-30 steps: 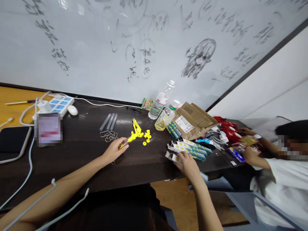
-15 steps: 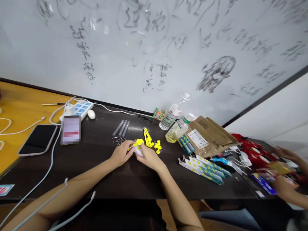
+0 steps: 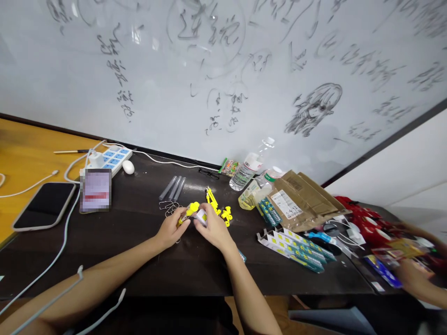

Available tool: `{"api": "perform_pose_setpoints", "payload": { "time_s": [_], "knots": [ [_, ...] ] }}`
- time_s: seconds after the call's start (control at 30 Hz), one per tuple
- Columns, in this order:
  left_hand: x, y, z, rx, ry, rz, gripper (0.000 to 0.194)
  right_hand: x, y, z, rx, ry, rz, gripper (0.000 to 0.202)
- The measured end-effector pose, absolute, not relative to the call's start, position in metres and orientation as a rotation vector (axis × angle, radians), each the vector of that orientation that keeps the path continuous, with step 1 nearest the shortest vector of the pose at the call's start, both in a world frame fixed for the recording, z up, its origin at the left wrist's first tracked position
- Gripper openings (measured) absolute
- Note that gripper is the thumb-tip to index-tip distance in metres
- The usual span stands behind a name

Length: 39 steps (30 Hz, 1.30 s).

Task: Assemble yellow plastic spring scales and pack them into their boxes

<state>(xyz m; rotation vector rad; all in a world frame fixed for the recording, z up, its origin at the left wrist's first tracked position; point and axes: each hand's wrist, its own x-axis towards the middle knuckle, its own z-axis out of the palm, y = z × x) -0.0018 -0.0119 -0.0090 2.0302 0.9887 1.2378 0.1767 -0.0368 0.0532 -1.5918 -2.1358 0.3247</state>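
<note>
My left hand (image 3: 170, 229) is closed on a yellow piece (image 3: 193, 208) that sticks up past its fingertips. Close beside it, my right hand (image 3: 215, 229) grips a white box (image 3: 201, 216) with a yellow label; its teal end shows below the wrist. Several metal rings or clips (image 3: 169, 206) lie just behind my left hand, with clear tubes (image 3: 172, 188) farther back. Behind my right hand are long yellow parts (image 3: 211, 197) and small yellow pieces (image 3: 226, 215).
White-and-teal boxes (image 3: 296, 249) lie at the right, near bottles (image 3: 244, 172) and a brown package (image 3: 300, 197). Phones (image 3: 44, 204) and a power strip (image 3: 117, 157) are at the left. Another person's hand (image 3: 412, 274) is at far right.
My hands have moved slightly apart, and the yellow piece now stands clear of the white box. The view has shifted a little.
</note>
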Motion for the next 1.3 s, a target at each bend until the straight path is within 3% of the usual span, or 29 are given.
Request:
{"api": "perform_pose_setpoints", "payload": {
  "time_s": [0.23,0.4,0.67,1.13,1.3],
  "knots": [
    [0.002,-0.013,-0.016,1.856,0.867,1.208,0.033,0.167,-0.036,0.049,-1.875,-1.959,0.124,0.050],
    [0.005,-0.013,-0.021,1.723,0.784,1.143,0.037,0.171,-0.037,0.052,-1.749,-2.177,0.037,0.059],
    [0.004,-0.012,-0.014,1.791,0.822,1.026,0.034,0.169,-0.038,0.039,-1.605,-2.356,0.026,0.025],
    [0.005,-0.004,-0.006,1.723,0.857,0.966,0.036,0.186,-0.036,0.036,-1.621,-2.190,0.312,0.033],
    [-0.005,0.004,0.004,2.064,0.961,0.849,0.028,0.196,-0.034,0.037,-1.560,-2.102,0.427,0.031]
  ]
}}
